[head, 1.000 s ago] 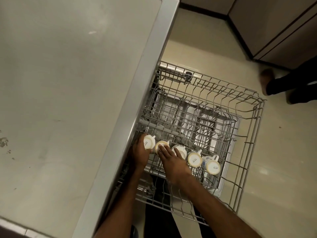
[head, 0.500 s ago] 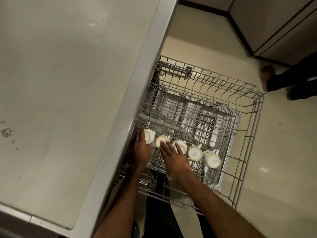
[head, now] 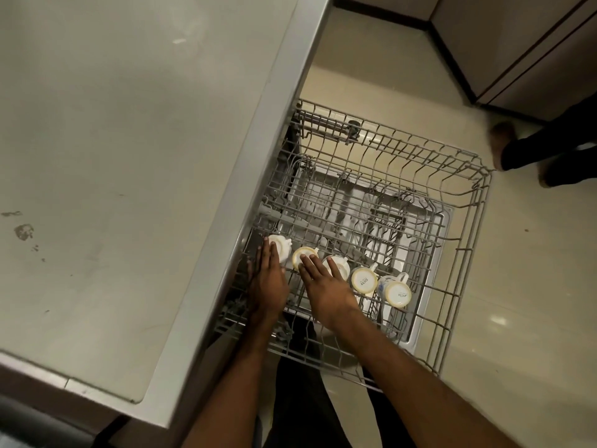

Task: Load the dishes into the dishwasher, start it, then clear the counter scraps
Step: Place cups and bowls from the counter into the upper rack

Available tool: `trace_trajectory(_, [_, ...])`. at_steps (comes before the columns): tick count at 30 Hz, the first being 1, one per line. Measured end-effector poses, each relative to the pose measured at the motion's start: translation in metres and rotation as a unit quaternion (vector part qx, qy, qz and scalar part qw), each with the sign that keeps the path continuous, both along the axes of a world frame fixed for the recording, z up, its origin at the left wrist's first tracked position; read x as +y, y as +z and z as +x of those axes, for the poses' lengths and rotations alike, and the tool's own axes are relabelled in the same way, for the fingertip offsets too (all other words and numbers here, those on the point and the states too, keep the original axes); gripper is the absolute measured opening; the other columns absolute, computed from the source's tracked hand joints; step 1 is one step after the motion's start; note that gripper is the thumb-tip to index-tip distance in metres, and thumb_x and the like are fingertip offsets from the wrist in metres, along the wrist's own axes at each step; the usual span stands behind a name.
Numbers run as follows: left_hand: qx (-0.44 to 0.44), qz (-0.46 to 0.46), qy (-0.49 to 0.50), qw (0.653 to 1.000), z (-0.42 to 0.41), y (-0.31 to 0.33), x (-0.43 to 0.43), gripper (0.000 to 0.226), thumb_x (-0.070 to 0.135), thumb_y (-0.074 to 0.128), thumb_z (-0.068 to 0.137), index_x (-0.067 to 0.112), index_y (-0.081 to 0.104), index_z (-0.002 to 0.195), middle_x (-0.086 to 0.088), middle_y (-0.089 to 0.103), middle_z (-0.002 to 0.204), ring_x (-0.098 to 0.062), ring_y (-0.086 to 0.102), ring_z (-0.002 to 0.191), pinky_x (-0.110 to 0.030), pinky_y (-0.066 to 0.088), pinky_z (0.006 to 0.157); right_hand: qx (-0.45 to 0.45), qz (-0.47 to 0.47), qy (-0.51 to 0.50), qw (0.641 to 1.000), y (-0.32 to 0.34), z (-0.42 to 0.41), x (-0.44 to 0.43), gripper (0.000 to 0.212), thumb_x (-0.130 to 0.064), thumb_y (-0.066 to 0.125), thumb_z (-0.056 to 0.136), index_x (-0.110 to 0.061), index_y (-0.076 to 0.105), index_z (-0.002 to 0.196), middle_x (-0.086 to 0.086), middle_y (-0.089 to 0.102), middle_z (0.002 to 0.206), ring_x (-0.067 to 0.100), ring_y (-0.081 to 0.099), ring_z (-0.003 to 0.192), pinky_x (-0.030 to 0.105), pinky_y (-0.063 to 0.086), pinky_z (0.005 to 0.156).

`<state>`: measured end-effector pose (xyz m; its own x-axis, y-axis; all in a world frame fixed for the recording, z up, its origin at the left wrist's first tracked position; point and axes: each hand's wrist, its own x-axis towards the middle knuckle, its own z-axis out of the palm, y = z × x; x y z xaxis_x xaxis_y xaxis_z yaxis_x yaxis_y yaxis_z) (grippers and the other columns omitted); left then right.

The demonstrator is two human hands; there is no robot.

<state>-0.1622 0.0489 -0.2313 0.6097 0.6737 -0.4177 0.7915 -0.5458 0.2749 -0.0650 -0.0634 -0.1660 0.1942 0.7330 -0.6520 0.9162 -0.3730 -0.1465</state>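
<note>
Your left hand [head: 267, 282] lies flat, fingers spread, against the leftmost white ceramic cup [head: 280, 246] in the pulled-out grey wire dishwasher rack [head: 465, 253]; your right hand [head: 324, 286] rests open-fingered (gripping nothing) over the neighbouring upturned cups [head: 305, 255].

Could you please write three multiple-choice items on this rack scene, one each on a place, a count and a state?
1. Where do the cups sit in the rack? A far edge B near row C middle
2. How many cups? A three B five C eight
3. How do the cups stand? A upside down B upright C on their sides

B: they line the row nearest the person, from the left cup to the right cup.
B: five show.
A: their bases face up.
</note>
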Motion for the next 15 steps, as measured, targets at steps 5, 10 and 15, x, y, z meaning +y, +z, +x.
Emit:
trace_trajectory(5, [0.025, -0.022, 0.014, 0.999, -0.006, 0.035, -0.015, 0.066, 0.017, 0.048, 0.099, 0.012, 0.017, 0.157, -0.002, 0.008, 0.165, -0.024, 0.014, 0.151, -0.041, 0.022, 0.120, 0.016, -0.007, 0.011, 1.000, 0.018, -0.003, 0.001, 0.075, -0.018, 0.040, 0.099, -0.007, -0.007, 0.156, 0.010, -0.017, 0.164, 0.024, -0.016, 0.151, 0.047, -0.011, 0.121])
trace_trajectory(10, [0.017, -0.076, 0.094, 0.993, -0.016, 0.118, -0.048, 0.054, 0.019, 0.046, 0.100, 0.019, 0.031, 0.152, -0.007, 0.038, 0.154, -0.029, 0.044, 0.136, -0.044, 0.040, 0.105, 0.032, 0.044, 0.025, 0.998, 0.067, -0.006, -0.003, 0.075, -0.017, 0.044, 0.097, -0.007, 0.003, 0.158, 0.011, -0.001, 0.166, 0.025, -0.003, 0.153, 0.048, -0.003, 0.123])
trace_trajectory(15, [-0.015, -0.011, 0.147, 0.989, -0.024, 0.206, -0.066, 0.026, 0.032, 0.040, 0.101, 0.024, 0.054, 0.122, -0.003, 0.067, 0.117, -0.028, 0.064, 0.107, -0.040, 0.050, 0.086, 0.079, 0.196, -0.012, 0.977, 0.130, -0.024, -0.005, 0.064, -0.020, 0.054, 0.093, -0.008, 0.033, 0.151, 0.010, 0.038, 0.155, 0.025, 0.033, 0.143, 0.041, 0.012, 0.122])
